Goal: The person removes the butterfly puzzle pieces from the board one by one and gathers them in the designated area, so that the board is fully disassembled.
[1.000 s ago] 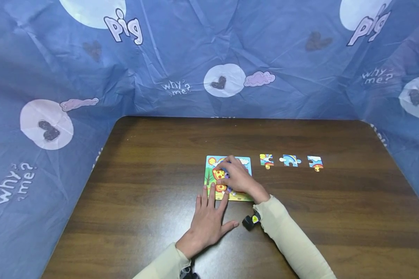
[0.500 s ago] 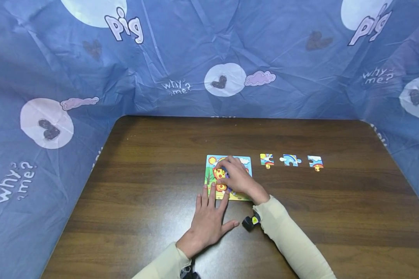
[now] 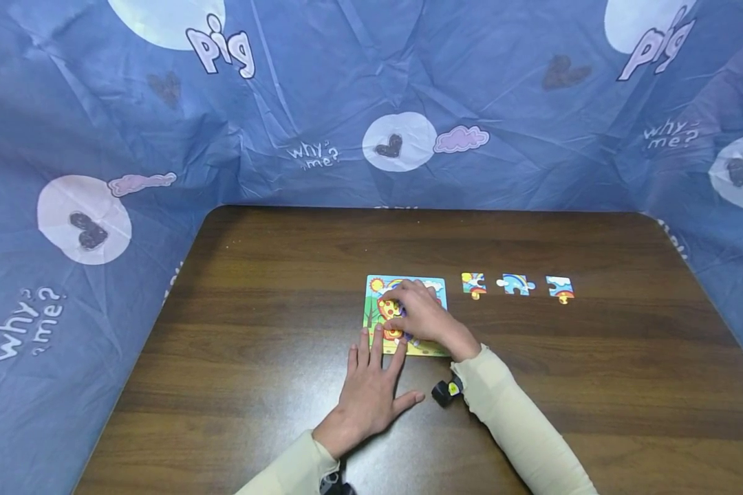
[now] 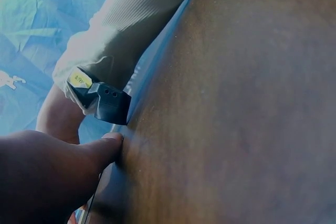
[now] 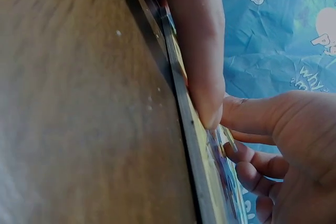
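Mid-frame on the table (image 3: 272, 289), the puzzle board (image 3: 430, 349) lay long axis crosswise, printed sun (image 3: 376, 283) upper left; the right hand (image 3: 426, 316) pinched a piece (image 5: 230, 139) over it; the left hand (image 3: 368, 395), fingers straight, touched its lower edge.

On the blue cloth (image 3: 322, 82), "pig" is printed in outlined letters far beyond the fingers (image 3: 377, 347), once to their left and once to their right. "why? me?" is repeated there: well left of the fingers, beyond them, and far to their right. On the yellow label (image 4: 80, 78) of the black wrist device (image 4: 112, 103), above the left thumb (image 4: 102, 150), tiny characters cannot be surely read.
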Tool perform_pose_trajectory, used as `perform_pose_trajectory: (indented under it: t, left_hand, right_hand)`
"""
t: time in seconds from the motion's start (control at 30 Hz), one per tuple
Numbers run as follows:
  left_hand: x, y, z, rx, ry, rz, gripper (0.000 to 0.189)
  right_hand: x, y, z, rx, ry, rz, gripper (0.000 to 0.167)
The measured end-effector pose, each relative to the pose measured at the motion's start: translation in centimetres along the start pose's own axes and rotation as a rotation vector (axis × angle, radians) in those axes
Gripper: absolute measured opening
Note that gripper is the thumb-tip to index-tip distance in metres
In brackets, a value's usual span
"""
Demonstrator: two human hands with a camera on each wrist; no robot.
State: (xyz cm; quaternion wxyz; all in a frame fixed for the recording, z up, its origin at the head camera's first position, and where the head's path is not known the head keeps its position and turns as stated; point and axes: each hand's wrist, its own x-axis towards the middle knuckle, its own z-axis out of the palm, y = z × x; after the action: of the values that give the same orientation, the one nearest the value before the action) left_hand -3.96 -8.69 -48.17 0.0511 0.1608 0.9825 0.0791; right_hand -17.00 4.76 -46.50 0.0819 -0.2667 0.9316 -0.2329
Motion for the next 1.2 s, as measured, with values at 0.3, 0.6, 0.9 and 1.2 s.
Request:
perform_pose_trajectory:
  t: [0.3,0.6,0.9,1.2]
  left_hand:
    - [0.0,0.1,0.1,-0.016,0.011,0.003,0.085]
    - [0.0,0.1,0.1,-0.018,0.012,0.0,0.085]
    - [0.0,0.0,0.1,-0.014,0.0,-0.005,0.087]
    - [0.0,0.0,0.0,-0.017,0.0,-0.006,0.087]
  right_hand:
    - [-0.2,0.4,-0.4,-0.042,0.032,-0.027,0.05]
    - [-0.6,0.7,-1.5,-0.013,0.059,-0.023,0.052]
    - [-1.5,1.4,-2.5,0.031,0.098,-0.035,0.052]
    - [-2.9,3.0,-3.8,0.075,0.128,-0.041,0.052]
